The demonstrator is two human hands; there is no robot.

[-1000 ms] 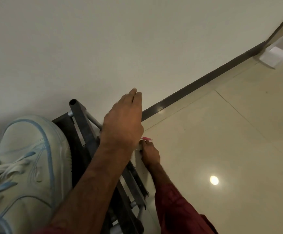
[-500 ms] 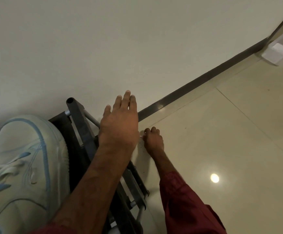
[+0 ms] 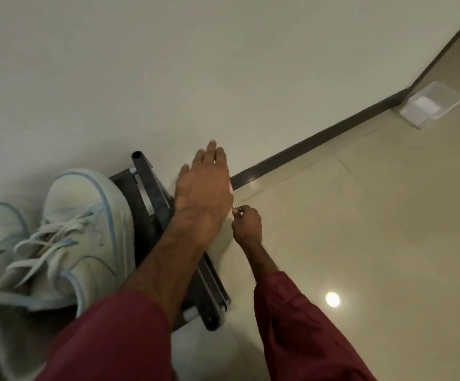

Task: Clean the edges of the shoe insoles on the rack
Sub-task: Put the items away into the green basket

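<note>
Pale thin shoe insole (image 3: 222, 237) looks light, floppy, best pinned flat; left hand (image 3: 204, 193) fingers straight, together; right hand (image 3: 246, 222) fingers curled, pinching a small pale object (image 3: 235, 213).

**Dim, warm light, one glare spot**

A lamp reflection (image 3: 332, 299) glares on the glossy floor (image 3: 388, 215). Sneakers (image 3: 72, 229) on the rack (image 3: 152, 185) look soft, perhaps motion-blurred. The small pale object (image 3: 235, 211) the right hand (image 3: 246, 224) pinches is smeared.
</note>
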